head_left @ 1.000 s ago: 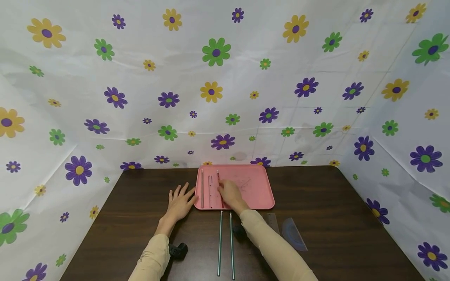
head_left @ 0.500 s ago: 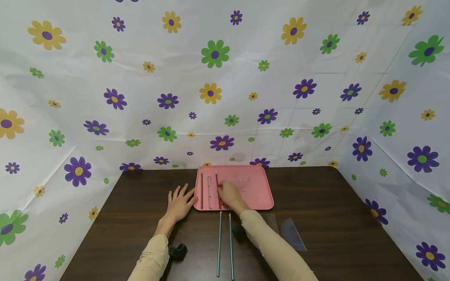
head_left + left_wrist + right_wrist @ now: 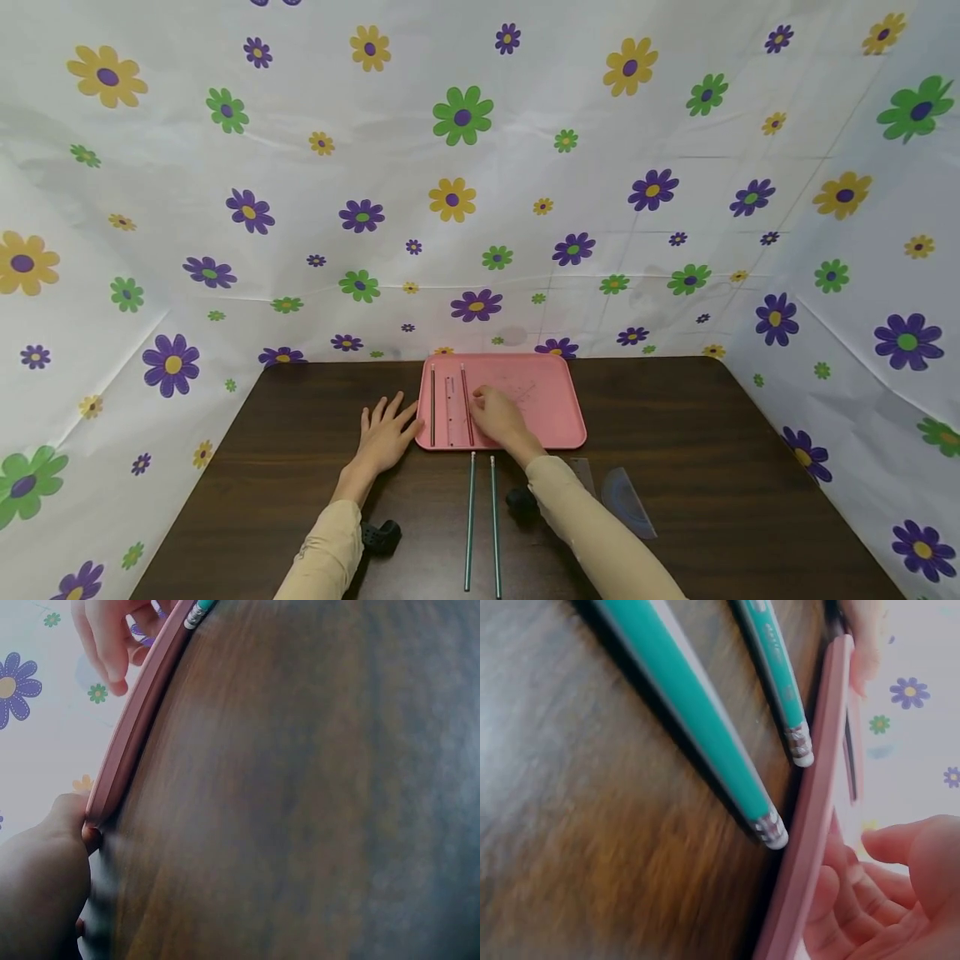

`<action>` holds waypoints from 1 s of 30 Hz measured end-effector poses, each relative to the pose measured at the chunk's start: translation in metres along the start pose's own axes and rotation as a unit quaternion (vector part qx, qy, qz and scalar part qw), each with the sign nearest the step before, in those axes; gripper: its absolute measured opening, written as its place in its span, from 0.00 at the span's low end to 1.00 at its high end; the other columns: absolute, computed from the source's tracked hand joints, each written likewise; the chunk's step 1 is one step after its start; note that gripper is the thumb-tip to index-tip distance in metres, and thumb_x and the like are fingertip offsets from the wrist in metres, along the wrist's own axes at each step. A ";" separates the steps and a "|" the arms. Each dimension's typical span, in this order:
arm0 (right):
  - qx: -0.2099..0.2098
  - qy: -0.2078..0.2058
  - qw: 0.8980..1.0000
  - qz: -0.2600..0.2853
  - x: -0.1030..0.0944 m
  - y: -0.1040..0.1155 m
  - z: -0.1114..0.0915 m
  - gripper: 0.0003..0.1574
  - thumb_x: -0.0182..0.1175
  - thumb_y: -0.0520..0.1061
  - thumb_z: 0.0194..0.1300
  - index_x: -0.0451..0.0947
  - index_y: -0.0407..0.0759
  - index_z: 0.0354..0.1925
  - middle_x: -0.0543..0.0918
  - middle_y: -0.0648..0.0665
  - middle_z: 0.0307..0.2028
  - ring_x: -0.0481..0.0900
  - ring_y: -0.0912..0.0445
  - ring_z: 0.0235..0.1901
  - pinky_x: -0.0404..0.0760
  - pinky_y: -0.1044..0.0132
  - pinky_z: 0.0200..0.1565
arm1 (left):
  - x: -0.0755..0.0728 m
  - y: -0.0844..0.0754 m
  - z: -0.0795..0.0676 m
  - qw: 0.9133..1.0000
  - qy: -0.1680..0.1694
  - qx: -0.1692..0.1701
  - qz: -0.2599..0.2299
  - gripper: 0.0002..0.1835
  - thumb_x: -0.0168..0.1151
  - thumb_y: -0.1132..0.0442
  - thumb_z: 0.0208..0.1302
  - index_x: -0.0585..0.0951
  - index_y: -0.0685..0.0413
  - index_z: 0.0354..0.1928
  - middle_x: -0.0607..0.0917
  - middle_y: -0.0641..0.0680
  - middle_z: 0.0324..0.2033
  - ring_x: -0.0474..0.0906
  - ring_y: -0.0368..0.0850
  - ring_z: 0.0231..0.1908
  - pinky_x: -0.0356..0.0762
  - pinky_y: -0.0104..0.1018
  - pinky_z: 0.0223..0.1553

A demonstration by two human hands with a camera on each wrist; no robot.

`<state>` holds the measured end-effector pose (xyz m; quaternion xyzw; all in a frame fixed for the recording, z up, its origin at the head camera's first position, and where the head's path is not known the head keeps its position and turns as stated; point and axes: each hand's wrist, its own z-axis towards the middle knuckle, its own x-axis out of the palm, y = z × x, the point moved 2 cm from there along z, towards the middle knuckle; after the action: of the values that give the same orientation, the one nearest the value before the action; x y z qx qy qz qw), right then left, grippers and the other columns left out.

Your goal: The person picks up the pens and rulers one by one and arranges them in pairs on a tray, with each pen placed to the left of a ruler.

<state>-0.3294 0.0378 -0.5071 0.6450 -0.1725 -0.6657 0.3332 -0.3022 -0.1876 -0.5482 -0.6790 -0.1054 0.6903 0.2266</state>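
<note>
A pink tray (image 3: 551, 408) lies on the dark table. Along its left part rest a dark pencil (image 3: 432, 408), a clear-looking ruler (image 3: 449, 417) and a red pencil (image 3: 465, 392), roughly side by side. My right hand (image 3: 501, 419) hovers over the tray just right of the red pencil, fingers loosely bent; the right wrist view shows thumb and fingers apart with nothing between them. My left hand (image 3: 382, 435) lies with fingers spread at the tray's left side, its thumb at the tray's edge (image 3: 112, 776).
Two green pencils (image 3: 470, 525) with white erasers lie in front of the tray, eraser ends toward it. Right of them, partly behind the right sleeve, are a clear ruler (image 3: 582, 475) and a bluish protractor (image 3: 628, 502). A flowered sheet (image 3: 480, 250) surrounds the table's back and sides.
The red pencil has shifted slightly left in the tray. My right hand has let go of it and moved a little right. The left hand stays put.
</note>
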 end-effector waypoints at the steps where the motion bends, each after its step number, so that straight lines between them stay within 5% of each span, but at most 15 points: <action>1: -0.002 0.001 1.000 -0.001 -0.003 0.000 -0.002 0.20 0.57 0.43 0.71 0.78 0.33 0.57 0.84 0.33 0.53 0.83 0.41 0.54 0.81 0.48 0.55 | 0.000 0.000 0.000 1.000 -0.001 0.000 0.000 0.31 0.44 0.40 0.76 0.66 0.43 0.74 0.55 0.60 0.77 0.43 0.67 0.77 0.31 0.71 0.71; 10: 0.000 0.012 1.000 -0.008 -0.022 0.003 -0.020 0.23 0.60 0.45 0.70 0.77 0.36 0.59 0.85 0.34 0.52 0.84 0.43 0.52 0.81 0.47 0.54 | -0.002 0.000 -0.002 1.000 -0.003 -0.003 -0.004 0.30 0.46 0.41 0.76 0.67 0.44 0.74 0.55 0.60 0.77 0.44 0.68 0.76 0.30 0.71 0.71; 23: -0.029 0.034 0.998 -0.049 -0.046 0.003 -0.051 0.24 0.63 0.46 0.67 0.79 0.38 0.57 0.80 0.48 0.31 0.73 0.58 0.26 0.75 0.63 0.31 | 0.000 -0.002 -0.001 1.000 -0.002 -0.004 -0.002 0.31 0.46 0.41 0.76 0.66 0.44 0.74 0.55 0.60 0.77 0.44 0.68 0.76 0.30 0.72 0.71; 30: -0.030 0.028 0.997 -0.066 -0.053 -0.003 -0.065 0.23 0.64 0.47 0.66 0.80 0.39 0.57 0.81 0.47 0.33 0.73 0.58 0.26 0.76 0.65 0.31 | 0.000 -0.001 -0.001 1.000 -0.003 -0.003 -0.009 0.30 0.46 0.42 0.76 0.67 0.45 0.74 0.56 0.61 0.77 0.44 0.69 0.76 0.31 0.72 0.71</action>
<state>-0.2697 0.0879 -0.4769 0.6630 -0.0996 -0.6730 0.3124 -0.3014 -0.1865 -0.5473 -0.6767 -0.1140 0.6900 0.2301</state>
